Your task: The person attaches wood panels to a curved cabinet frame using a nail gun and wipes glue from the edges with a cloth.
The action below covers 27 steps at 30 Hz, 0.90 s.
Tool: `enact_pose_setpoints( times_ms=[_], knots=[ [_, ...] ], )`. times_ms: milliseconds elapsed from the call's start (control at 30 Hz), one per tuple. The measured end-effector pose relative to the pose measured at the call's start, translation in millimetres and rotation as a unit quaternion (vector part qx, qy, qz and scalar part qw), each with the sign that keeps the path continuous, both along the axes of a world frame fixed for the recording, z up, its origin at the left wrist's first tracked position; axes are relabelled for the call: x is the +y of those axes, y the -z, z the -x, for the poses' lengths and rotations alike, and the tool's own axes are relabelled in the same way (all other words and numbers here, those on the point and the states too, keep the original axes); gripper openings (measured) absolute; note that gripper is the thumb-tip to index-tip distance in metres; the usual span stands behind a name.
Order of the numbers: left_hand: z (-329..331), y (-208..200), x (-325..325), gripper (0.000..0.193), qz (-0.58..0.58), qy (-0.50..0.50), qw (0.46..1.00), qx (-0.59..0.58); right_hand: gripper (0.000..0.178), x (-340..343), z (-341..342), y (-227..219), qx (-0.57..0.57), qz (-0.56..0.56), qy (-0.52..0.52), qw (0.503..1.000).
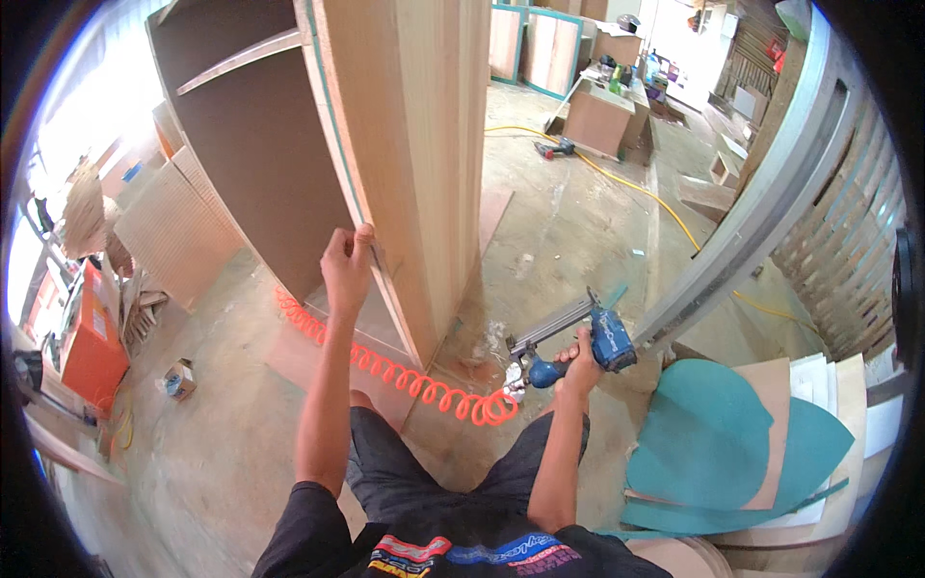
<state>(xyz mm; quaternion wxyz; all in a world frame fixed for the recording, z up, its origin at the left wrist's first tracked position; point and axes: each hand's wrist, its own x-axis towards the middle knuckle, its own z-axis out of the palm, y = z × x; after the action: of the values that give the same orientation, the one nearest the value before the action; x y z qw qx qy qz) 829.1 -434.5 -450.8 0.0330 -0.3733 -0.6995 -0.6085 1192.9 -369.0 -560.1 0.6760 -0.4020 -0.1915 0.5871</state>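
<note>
While left hand [347, 265] fingers pinch the cabinet edge [371, 250], right hand [581, 361] grips nail gun [578, 337].

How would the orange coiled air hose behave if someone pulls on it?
The orange coiled hose would probably stretch and spring back, since it lies in loose spirals on the floor. It looks thin and light. Because it joins the blue nail gun in the right hand, pulling may tug that tool.
</note>
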Motion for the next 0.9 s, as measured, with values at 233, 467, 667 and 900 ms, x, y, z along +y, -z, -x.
enact_pose_setpoints(
  times_ms=[233,467,667,900],
  knots=[
    [-10.5,-11.4,0.8,0.049,0.011,0.001,1.000,-0.012,0.021,-33.8,20.5,-82.2,-0.040,-0.116,-0.182,0.976],
    [-102.3,-13.9,-77.6,0.069,-0.029,0.166,0.978,0.124,0.023,-56.4,39.7,-151.3,0.089,-0.134,-0.284,0.945],
    [-144.2,5.6,-105.5,0.096,0.043,0.257,0.924,0.279,0.027,-48.4,31.4,-150.7,0.150,-0.078,-0.321,0.932],
    [-148.0,33.3,-104.0,0.090,-0.039,0.212,0.940,0.265,0.024,-67.4,36.2,-137.4,0.167,-0.067,-0.320,0.930]
  ],
)
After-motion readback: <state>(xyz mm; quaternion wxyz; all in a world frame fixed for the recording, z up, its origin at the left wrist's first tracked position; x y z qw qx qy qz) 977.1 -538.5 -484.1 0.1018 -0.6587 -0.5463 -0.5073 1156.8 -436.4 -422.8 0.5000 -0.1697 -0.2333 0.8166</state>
